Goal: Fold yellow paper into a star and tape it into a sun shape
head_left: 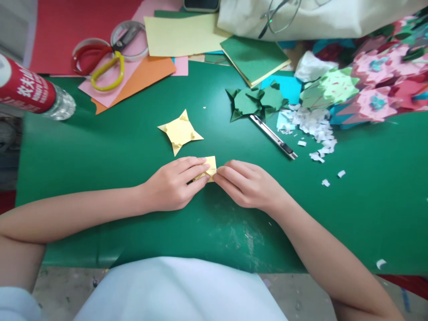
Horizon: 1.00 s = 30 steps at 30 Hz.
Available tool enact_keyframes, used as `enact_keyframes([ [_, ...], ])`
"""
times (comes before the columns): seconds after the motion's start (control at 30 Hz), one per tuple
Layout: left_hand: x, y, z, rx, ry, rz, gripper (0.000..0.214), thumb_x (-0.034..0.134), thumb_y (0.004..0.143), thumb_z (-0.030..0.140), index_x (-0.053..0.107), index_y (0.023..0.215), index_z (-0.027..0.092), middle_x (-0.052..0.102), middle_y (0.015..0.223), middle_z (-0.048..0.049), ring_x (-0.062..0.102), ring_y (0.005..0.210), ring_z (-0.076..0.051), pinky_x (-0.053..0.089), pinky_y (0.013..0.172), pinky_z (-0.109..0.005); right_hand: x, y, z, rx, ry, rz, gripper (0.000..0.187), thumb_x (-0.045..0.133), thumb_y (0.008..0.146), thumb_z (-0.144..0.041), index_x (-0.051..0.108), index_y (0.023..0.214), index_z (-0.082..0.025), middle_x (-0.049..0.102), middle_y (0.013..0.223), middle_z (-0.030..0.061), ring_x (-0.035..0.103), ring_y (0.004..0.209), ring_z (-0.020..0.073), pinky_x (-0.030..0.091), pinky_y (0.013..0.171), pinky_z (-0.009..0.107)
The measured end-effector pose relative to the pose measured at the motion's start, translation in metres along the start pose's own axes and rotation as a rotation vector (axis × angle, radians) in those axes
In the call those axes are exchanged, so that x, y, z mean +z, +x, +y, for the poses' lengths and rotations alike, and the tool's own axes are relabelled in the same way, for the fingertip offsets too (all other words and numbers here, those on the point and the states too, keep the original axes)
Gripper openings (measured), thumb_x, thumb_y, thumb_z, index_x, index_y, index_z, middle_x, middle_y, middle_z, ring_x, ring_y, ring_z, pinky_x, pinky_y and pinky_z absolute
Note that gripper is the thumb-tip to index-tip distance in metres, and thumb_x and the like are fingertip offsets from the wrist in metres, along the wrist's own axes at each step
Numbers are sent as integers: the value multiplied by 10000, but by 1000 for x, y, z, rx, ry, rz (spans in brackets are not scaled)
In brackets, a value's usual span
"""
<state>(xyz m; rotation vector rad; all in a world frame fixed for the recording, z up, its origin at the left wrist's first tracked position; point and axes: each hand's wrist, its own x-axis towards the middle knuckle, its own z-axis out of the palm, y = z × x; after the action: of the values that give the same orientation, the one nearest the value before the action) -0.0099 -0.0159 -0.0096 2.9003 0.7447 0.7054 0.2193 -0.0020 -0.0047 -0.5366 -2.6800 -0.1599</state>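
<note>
A small folded piece of yellow paper [211,162] lies on the green table, partly covered by my fingers. My left hand [177,183] rests over its left part, fingers together and pressing it down. At the paper's right edge, the closed fingertips of my right hand [249,183] pinch its side. Just beyond my left hand sits a four-pointed yellow paper star [180,130] with small curled bits at its points. Dark green folded paper pieces [256,100] are farther back to the right, with a box cutter [273,137] beside them.
Scissors [113,51] lie on rolls of tape and coloured sheets at the back left, near a water bottle [36,91]. White paper scraps [314,127] and paper flowers [374,84] crowd the right. Glasses [282,15] rest on a pale cloth bag [334,20].
</note>
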Motion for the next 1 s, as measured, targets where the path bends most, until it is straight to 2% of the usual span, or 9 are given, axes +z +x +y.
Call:
enact_keyframes([
  [0.2, 1, -1, -1, -5, -17, -4, 227, 524, 885, 93, 644, 1077, 82, 705, 1122, -152, 659, 1125, -261, 606, 950, -418, -1, 1, -1, -16, 4, -1, 170, 559, 918, -108, 630, 771, -153, 579, 726, 36, 445, 700, 153, 399, 595, 308],
  [0.43, 1, -2, 0, 0, 5, -19, 332, 529, 860, 82, 611, 1174, 12, 706, 1146, -172, 669, 1119, -285, 598, 977, -411, 0, 1, 1, -6, -10, 11, 153, 561, 920, -103, 623, 786, -141, 570, 713, 27, 438, 688, 142, 391, 590, 299],
  [0.8, 0, -2, 2, 112, 142, -28, 280, 597, 855, 66, 647, 1106, -47, 713, 1127, -212, 693, 1080, -330, 620, 944, -437, 0, 1, 1, 1, -13, -1, 181, 565, 922, -113, 607, 752, -161, 588, 725, 27, 441, 690, 142, 381, 593, 304],
  [1.0, -2, -1, 3, 111, 170, -45, 264, 581, 879, 72, 646, 1110, -37, 714, 1132, -207, 698, 1078, -312, 621, 946, -422, 0, 1, 2, 6, -24, -14, 170, 557, 926, -112, 623, 776, -157, 607, 738, 30, 453, 700, 141, 370, 600, 306],
])
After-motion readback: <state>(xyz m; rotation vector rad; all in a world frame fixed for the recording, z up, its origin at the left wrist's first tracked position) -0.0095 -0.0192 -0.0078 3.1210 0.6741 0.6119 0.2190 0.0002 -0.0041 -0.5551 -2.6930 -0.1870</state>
